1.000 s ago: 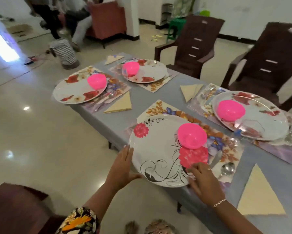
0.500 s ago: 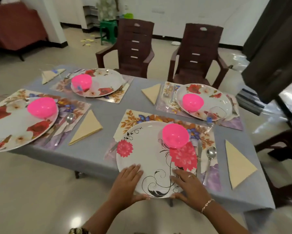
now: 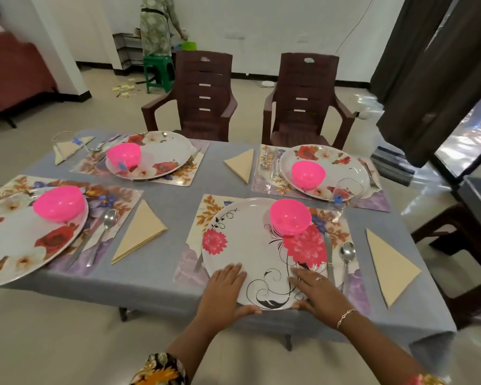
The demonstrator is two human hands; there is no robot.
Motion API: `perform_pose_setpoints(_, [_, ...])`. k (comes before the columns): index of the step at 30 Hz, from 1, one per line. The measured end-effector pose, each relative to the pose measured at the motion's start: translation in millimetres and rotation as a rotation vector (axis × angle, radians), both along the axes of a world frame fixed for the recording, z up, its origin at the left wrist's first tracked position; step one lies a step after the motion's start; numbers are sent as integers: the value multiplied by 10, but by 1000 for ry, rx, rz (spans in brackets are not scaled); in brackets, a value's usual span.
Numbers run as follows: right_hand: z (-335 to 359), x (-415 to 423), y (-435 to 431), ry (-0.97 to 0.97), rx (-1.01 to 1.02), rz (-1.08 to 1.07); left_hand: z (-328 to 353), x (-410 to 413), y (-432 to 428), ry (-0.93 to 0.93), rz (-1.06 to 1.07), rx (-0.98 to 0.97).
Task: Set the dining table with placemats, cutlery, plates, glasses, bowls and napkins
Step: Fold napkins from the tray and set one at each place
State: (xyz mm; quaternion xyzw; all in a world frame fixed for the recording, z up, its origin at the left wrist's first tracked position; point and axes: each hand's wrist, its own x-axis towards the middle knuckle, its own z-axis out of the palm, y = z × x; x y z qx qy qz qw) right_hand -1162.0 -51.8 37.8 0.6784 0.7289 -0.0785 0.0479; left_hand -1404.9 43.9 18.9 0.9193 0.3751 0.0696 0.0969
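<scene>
A white plate point(image 3: 250, 245) with pink flowers lies on a floral placemat point(image 3: 211, 207) at the near edge of the grey table point(image 3: 175, 218). A pink bowl point(image 3: 290, 216) stands on the plate's far right part. My left hand point(image 3: 224, 290) rests flat on the plate's near left rim, thumb under the edge. My right hand point(image 3: 317, 291) lies flat on the near right rim. A knife point(image 3: 329, 254) and spoon point(image 3: 347, 254) lie right of the plate, a cream napkin point(image 3: 388, 265) further right.
Three other settings with floral plates and pink bowls point(image 3: 58, 202) point(image 3: 124, 155) point(image 3: 308, 175) fill the table. A clear glass point(image 3: 347, 190) stands on the far right plate. Two brown chairs point(image 3: 200, 98) point(image 3: 306, 101) face the far side. A person stands at the back wall.
The view swung right and now faces the table squarely. Both hands stayed on the plate's near rim, and the plate sits slightly further onto the placemat.
</scene>
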Motion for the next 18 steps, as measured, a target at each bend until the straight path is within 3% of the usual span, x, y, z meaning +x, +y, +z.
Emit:
perform_pose_setpoints(5, [138,12,123,61,-14,-26,70,25,196,-73,55,111])
perform_pose_setpoints(9, [241,-29,156,127,-56,-64,225,-179,469,-209,502,18])
perform_pose_setpoints(12, [240,-137,260,193,-10,-103,261,-254,628,-131,639,-122])
perform_pose_setpoints(18, [355,-387,511,170,25,-72,240,-152,753,-76,696,-190])
